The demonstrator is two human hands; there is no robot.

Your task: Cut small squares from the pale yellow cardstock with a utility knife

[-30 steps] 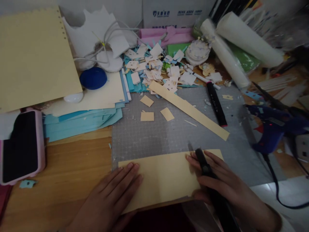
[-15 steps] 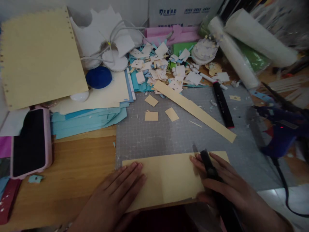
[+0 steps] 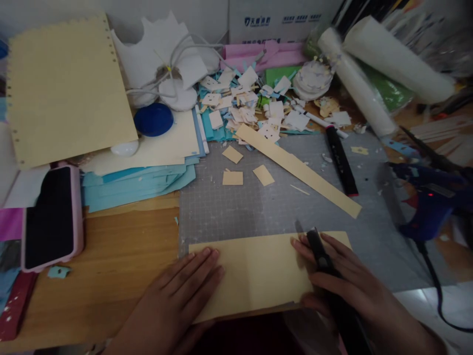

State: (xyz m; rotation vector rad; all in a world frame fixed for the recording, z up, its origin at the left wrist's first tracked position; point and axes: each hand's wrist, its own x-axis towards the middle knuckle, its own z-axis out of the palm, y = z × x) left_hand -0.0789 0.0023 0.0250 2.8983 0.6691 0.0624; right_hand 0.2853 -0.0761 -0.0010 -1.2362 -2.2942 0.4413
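Note:
A pale yellow sheet of card (image 3: 258,273) lies at the table's front edge, partly on the grey cutting mat (image 3: 218,212). My left hand (image 3: 188,291) rests flat on the card's left part, fingers stretched out side by side. Over its right part, my right hand (image 3: 343,281) is closed around a black utility knife (image 3: 325,261), with its tip pointing away from me. The fingertips of that hand touch the card. Beyond the card are several small cut card pieces (image 3: 232,178) and a long card strip (image 3: 299,170) lying diagonally.
A black marker (image 3: 340,160) lies right of the strip. At the right stands a blue glue gun (image 3: 428,197) with a red light and a cord. Paper scraps (image 3: 244,103) heap at the back. A phone (image 3: 51,217) and blue paper sheets (image 3: 140,187) are left.
The view has shifted very slightly, so things on the left appear a little further right. Both hands, the card and the utility knife keep their places.

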